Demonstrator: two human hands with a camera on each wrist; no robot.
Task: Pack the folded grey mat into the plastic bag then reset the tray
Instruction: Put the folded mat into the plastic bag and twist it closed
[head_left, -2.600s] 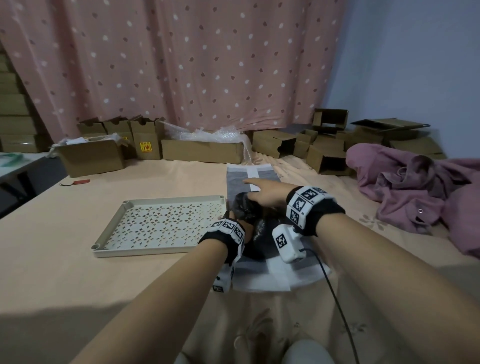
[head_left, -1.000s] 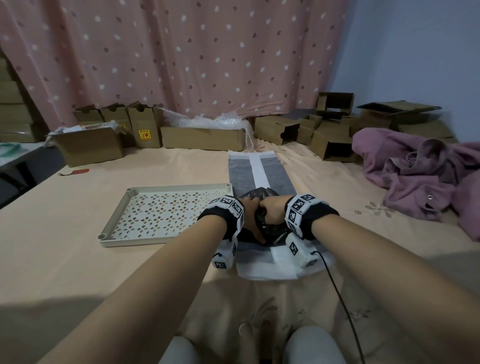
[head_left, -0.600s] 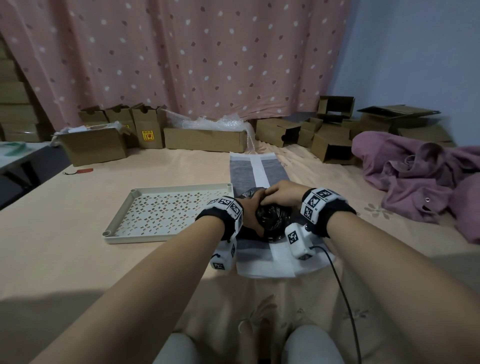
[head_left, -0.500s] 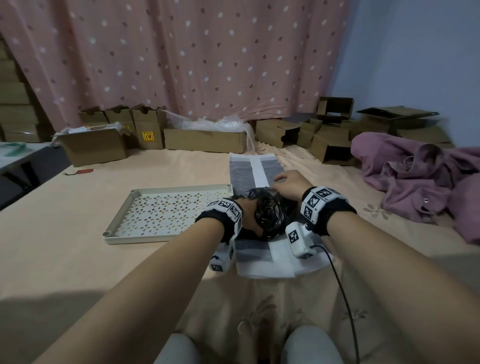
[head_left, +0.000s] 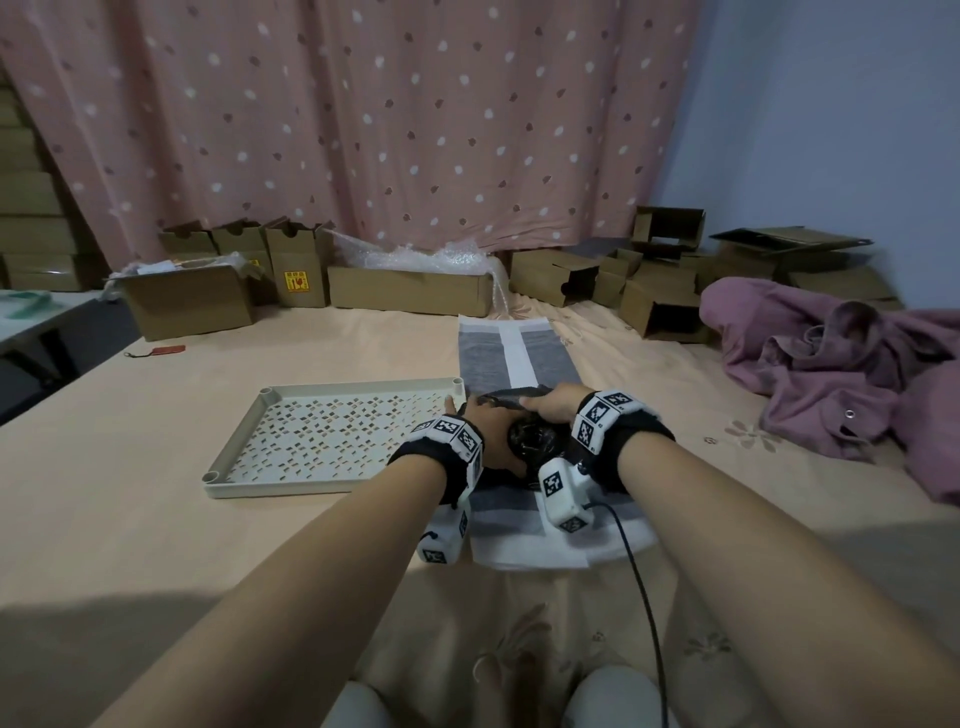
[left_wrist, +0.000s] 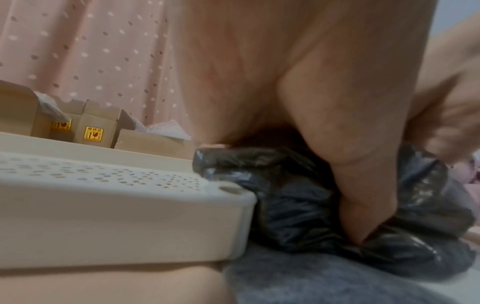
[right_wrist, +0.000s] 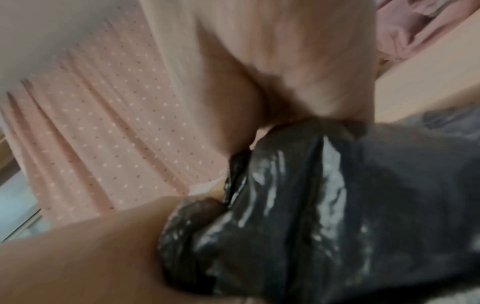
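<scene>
A long grey mat (head_left: 550, 358) with a white centre stripe lies flat on the peach bedsheet, running away from me. On its middle sits a crumpled black plastic bag (head_left: 532, 439). My left hand (head_left: 485, 428) grips the bag's left side, its thumb (left_wrist: 363, 185) pressed into the black plastic bag (left_wrist: 298, 205) above the mat (left_wrist: 311, 283). My right hand (head_left: 556, 402) pinches the bag's far edge, and a flat strip of it stretches between the hands. The right wrist view shows the bag (right_wrist: 324, 226) bunched under my right hand (right_wrist: 285, 61). The beige perforated tray (head_left: 291, 486) lies just left, its corner (left_wrist: 233, 197) touching the bag.
Cardboard boxes (head_left: 410, 288) and bubble wrap (head_left: 415, 257) line the far edge under a pink dotted curtain. A heap of mauve cloth (head_left: 831, 364) lies at the right. A small red item (head_left: 161, 351) is far left. A black cable (head_left: 644, 597) trails from my right wrist.
The bag was a tight ball between both hands. My right hand has now drawn a flat edge out along its far side, and my left hand has shifted toward the tray's corner.
</scene>
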